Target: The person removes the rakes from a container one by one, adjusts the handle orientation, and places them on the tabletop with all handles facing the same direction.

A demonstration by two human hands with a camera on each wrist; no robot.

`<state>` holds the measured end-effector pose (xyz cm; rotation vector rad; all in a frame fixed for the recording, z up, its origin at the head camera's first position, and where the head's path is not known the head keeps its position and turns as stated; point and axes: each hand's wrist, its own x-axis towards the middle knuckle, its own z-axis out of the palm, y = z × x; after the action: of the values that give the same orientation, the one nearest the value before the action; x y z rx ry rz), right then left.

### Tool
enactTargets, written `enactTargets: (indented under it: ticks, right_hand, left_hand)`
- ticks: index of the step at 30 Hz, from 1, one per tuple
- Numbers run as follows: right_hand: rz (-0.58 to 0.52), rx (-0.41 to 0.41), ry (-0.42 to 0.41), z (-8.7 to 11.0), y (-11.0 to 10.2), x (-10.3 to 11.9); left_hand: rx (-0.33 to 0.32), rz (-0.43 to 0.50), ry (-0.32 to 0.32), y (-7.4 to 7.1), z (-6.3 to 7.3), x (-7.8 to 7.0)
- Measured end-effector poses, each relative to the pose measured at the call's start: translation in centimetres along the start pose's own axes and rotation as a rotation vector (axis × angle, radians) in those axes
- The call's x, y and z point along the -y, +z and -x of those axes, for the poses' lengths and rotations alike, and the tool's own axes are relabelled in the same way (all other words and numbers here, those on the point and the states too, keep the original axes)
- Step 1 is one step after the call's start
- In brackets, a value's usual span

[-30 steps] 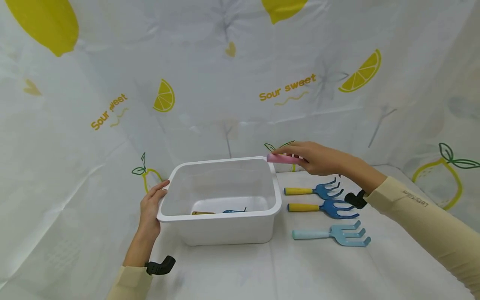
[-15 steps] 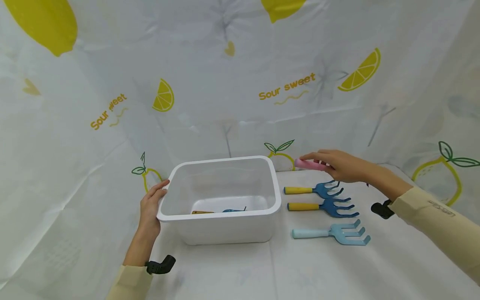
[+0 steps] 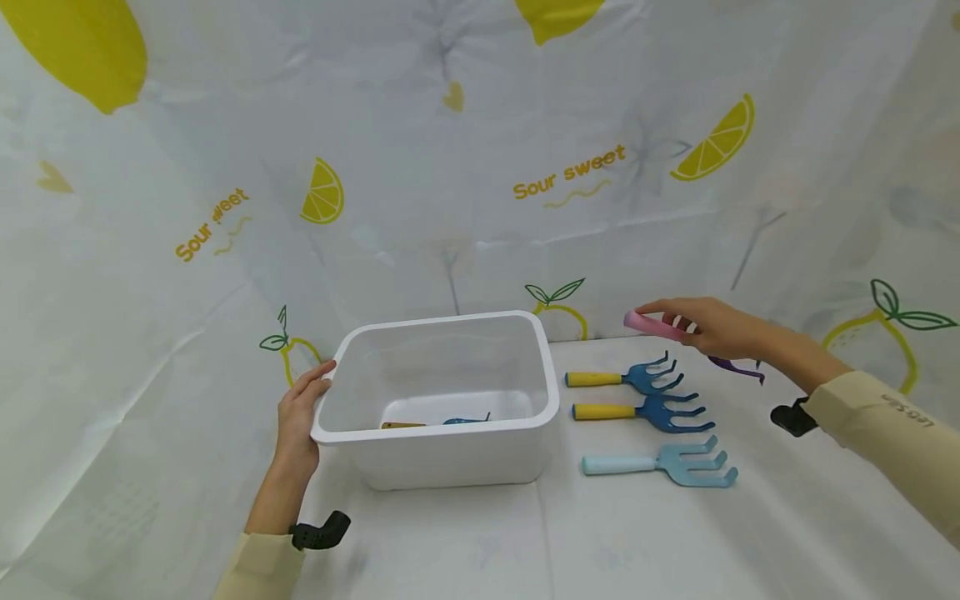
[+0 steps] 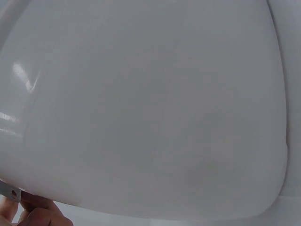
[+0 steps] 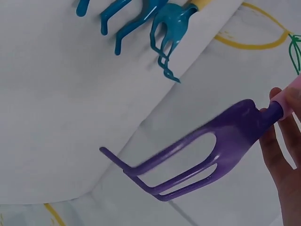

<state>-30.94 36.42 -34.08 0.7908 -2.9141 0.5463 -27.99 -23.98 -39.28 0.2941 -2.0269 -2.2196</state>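
My right hand (image 3: 723, 327) holds a hand rake by its pink handle (image 3: 651, 325), above the back right of the table. In the right wrist view the rake's purple head (image 5: 235, 132) and bent tines are plain. With my left hand (image 3: 298, 425) I grip the left rim of a white plastic tub (image 3: 450, 458); in the left wrist view, fingers (image 4: 44, 216) show at its edge. Inside the tub lie a yellow handle (image 3: 402, 425) and a blue tool part (image 3: 465, 421), mostly hidden by the front wall.
Right of the tub lie two blue hand rakes with yellow handles, one farther back (image 3: 645, 377) and one nearer (image 3: 660, 413). A light blue hand rake (image 3: 686, 465) lies in front of them. A lemon-printed white cloth (image 3: 450, 208) hangs behind.
My right hand has moved right, away from the tub's right rim, carrying the pink-handled rake past the back of the blue rakes. My left hand has stayed on the tub.
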Motion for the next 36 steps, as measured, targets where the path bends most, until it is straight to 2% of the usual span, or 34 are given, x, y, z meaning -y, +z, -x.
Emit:
enactTargets:
  ticks: [5,11,15,20,32,36]
  right_hand:
    - [0.048,0.008,0.036,0.4,0.1,-1.5]
    - [0.093,0.059,0.108,1.0,0.2,-3.1]
    - [0.121,0.098,0.162,1.9,0.4,-4.4]
    - [0.191,0.110,0.212,3.3,0.9,-6.0]
    - [0.425,0.060,0.195,4.8,3.5,-9.3]
    - [0.463,0.069,0.218,5.0,4.6,-10.1]
  left_hand:
    - [0.003,0.002,0.000,0.0,0.0,0.0]
    - [0.001,0.003,0.014,0.1,0.0,-0.2]
    - [0.003,-0.002,0.027,0.1,0.0,-0.3]
    - [0.001,0.004,0.014,0.2,0.0,-0.3]
    - [0.001,0.000,0.008,0.0,-0.2,-0.2]
    - [0.000,-0.012,-0.001,0.0,0.0,-0.1]
